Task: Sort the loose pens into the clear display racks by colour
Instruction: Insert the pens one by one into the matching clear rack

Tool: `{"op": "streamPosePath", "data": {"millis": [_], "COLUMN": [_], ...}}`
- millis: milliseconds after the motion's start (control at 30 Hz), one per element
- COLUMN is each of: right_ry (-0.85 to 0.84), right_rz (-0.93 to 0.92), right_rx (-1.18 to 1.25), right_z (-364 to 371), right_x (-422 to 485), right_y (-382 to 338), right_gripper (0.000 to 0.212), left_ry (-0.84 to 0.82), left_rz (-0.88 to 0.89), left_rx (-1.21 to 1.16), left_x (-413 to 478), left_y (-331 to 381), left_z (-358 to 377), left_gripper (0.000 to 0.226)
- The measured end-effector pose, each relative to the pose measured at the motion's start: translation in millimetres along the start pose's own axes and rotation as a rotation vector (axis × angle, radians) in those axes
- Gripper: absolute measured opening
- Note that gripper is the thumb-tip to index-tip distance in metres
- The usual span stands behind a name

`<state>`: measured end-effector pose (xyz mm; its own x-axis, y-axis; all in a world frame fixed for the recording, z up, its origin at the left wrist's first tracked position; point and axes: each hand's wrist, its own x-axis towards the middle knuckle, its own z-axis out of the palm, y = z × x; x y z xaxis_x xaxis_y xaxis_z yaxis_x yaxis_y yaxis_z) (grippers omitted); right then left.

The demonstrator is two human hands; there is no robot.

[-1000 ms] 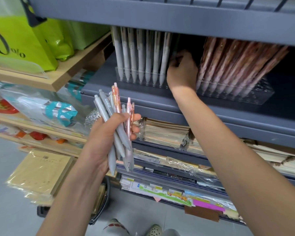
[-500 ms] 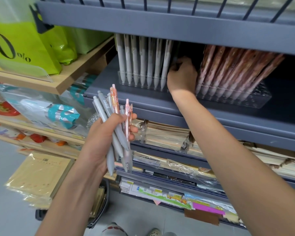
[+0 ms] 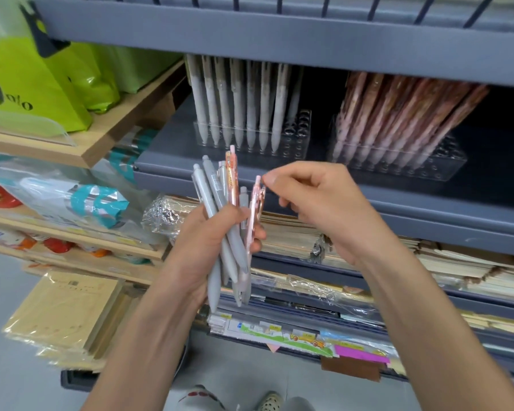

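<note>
L hand (image 3: 208, 241) grips a bundle of grey & pink pens (image 3: 217, 197) just below the grey-pen rack (image 3: 297, 134), R hand (image 3: 324, 209) pinching the top of one pink pen (image 3: 254, 209) in it.

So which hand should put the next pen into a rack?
The right hand: its fingertips are at the top of a pink pen, and the rack of pink pens stands on its side. The left hand is busy gripping the whole bundle.
</note>
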<state>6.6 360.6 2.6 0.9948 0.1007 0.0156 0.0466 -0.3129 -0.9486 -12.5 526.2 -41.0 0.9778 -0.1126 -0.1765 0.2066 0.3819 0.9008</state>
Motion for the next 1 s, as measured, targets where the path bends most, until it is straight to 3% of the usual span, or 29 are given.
{"op": "streamPosePath", "data": {"millis": [167,267,333,400,633,700,767,900,1000], "right_ry": [-0.009,0.163,0.332,0.396,0.171,0.189,0.332,0.781,0.922], "right_rz": [-0.012,-0.039,-0.032,-0.037,-0.083,-0.120,-0.162,-0.255,-0.308], "right_rx": [0.038,0.215,0.344,0.399,0.280,0.299,0.355,0.369,0.320], "right_z": [-22.1,-41.1,-54.4,-61.2,-76.3,-89.3,-106.7,-148.3,-174.3], "right_x": [-10.7,-17.1,-21.5,-28.0,-51.8,-55.9,-55.9,-42.2,-22.0], "right_y": [9.6,12.0,15.3,19.4,34.2,36.3,38.1,44.3,51.0], "right_gripper": [0.014,0.012,0.015,0.015,0.009,0.010,0.010,0.008,0.015], "left_ry": [-0.059,-0.082,-0.092,-0.124,-0.140,-0.126,-0.099,-0.065,-0.067], "left_rz": [0.002,-0.040,-0.069,-0.079,-0.049,-0.048,-0.068,-0.076,-0.070], "left_rx": [0.018,-0.025,0.031,0.109,0.189,0.154,0.124,0.142,0.170], "left_x": [3.5,5.0,5.9,6.3,12.3,12.5,12.7,14.6,15.3], "left_y": [-5.3,-8.7,-13.6,-19.5,-29.1,-28.3,-27.3,-25.0,-23.9], "left_z": [27.4,42.6,48.4,54.8,76.7,80.5,83.2,83.6,83.8], "left_gripper": [0.013,0.017,0.017,0.012,0.006,0.004,0.009,0.009,0.019]}}
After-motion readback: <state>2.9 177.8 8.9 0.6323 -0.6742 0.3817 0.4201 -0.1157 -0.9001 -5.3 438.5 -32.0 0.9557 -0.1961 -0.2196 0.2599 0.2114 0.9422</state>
